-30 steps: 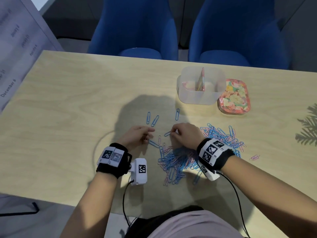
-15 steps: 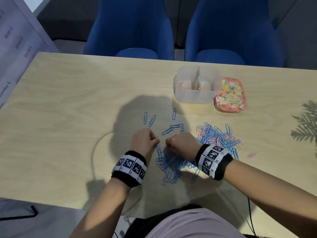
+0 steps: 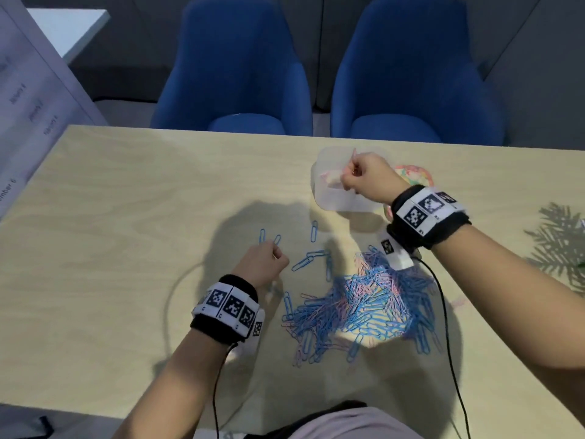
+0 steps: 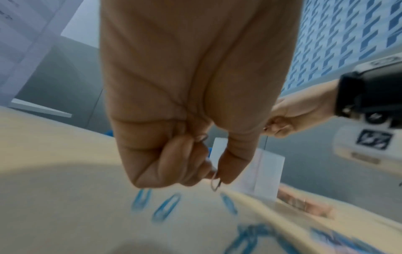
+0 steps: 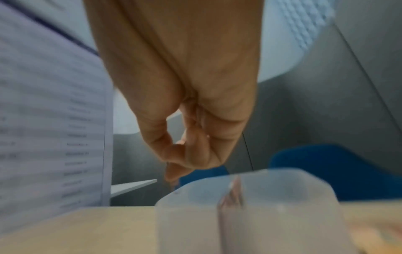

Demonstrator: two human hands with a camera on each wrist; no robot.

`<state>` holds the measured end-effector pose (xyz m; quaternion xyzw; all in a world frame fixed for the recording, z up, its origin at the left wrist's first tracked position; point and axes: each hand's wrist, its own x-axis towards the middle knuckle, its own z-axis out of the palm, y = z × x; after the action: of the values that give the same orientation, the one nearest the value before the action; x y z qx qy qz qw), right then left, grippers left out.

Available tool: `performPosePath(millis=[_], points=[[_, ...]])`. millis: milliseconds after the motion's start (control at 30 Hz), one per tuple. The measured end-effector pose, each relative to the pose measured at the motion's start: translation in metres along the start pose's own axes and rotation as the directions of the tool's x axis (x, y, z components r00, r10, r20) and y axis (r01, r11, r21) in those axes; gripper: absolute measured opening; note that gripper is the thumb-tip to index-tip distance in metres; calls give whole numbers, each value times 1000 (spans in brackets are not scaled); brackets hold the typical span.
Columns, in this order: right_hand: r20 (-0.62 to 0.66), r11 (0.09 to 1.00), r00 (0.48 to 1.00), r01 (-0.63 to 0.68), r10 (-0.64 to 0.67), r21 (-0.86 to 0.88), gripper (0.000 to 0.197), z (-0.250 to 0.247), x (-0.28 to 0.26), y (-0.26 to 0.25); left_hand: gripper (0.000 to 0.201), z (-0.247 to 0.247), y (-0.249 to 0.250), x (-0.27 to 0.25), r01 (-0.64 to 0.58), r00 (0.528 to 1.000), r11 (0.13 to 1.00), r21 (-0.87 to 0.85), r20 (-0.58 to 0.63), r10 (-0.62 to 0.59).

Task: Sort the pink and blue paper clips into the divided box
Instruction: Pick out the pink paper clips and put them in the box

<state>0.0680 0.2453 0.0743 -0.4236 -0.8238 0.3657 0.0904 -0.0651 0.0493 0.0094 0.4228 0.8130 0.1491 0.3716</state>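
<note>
Clips (image 3: 357, 307): thin light wire, springy, snag-prone in tangled heap on surface (image 3: 126, 248); pinch one loop end. Left hand (image 3: 264, 264) fingers pinch one clip (image 4: 215, 183). Right hand (image 3: 364, 175) over divided box (image 3: 335, 201), fingertips closed; contents unresolved.

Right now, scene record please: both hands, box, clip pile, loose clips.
left hand: above table, pinching a paper clip, colour unclear
right hand: over divided box, fingers curled, contents of grip unclear
clip pile: mixed pink and blue, on table, between the forearms
loose blue clips: table, beyond left hand
</note>
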Motion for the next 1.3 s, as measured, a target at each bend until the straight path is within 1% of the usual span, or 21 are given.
performPosePath(millis=[67,100,167,233,300,367,467,533,600,700,767,800,833,867,900,967,1033,1100,1167,1233,1300], points=[[-95,990,995,-24,11,-140,11,-5,21,-5,8,-14,17,10,-47,999,999,-8,11,47],[-102,982,995,-41,23,-182,10,-5,30,-7,7,-21,27,14,-66,998,998,-14,18,67],[-39,971,998,-60,52,-232,12,-2,42,-6,7,-34,49,24,-109,994,994,-3,21,109],[37,968,996,-73,85,-238,27,0,44,-2,6,-45,72,35,-152,988,988,14,-5,152],[9,979,997,-75,77,-188,36,-2,38,1,6,-50,95,50,-191,980,982,14,-52,191],[-109,994,993,-52,41,-99,39,-6,24,4,11,-49,116,67,-214,971,975,54,-97,218],[-226,998,974,-10,23,56,31,-8,-6,12,22,-41,142,94,-259,945,946,197,-149,290],[-226,994,973,-18,42,106,28,-6,-30,20,24,-34,150,110,-262,939,917,302,-138,314],[-203,992,977,-45,70,121,28,-1,-53,32,29,-27,151,120,-254,949,893,371,-83,305],[-143,986,980,-121,137,114,30,10,-79,53,37,-20,147,120,-286,939,891,352,-80,334],[-83,984,982,-162,168,77,29,22,-93,64,36,-21,137,107,-361,899,893,269,-156,410],[-60,985,984,-165,167,39,28,29,-99,68,32,-21,131,98,-429,849,871,240,-222,479],[-30,988,988,-153,153,-6,26,36,-106,71,27,-22,123,89,-495,786,836,234,-290,546],[13,992,993,-119,119,-45,25,44,-113,73,22,-21,115,77,-537,746,815,221,-328,580],[59,996,997,-54,58,-68,23,53,-122,72,19,-19,106,64,-549,746,812,201,-321,584],[139,988,983,133,-121,-82,21,73,-138,68,16,-10,84,38,-523,813,833,179,-190,551],[226,941,936,307,-271,-142,27,93,-153,64,13,5,58,13,-489,865,857,164,-30,500],[287,862,886,437,-364,-255,27,108,-160,67,10,19,32,-7,-449,893,880,156,56,446],[306,832,871,471,-385,-293,24,110,-164,73,9,31,9,-22,-409,912,901,148,87,400],[281,861,895,423,-347,-283,25,101,-166,82,12,39,-12,-34,-391,920,913,116,86,383],[243,875,926,358,-288,-327,29,90,-169,92,14,44,-27,-43,-373,928,921,115,74,366]])
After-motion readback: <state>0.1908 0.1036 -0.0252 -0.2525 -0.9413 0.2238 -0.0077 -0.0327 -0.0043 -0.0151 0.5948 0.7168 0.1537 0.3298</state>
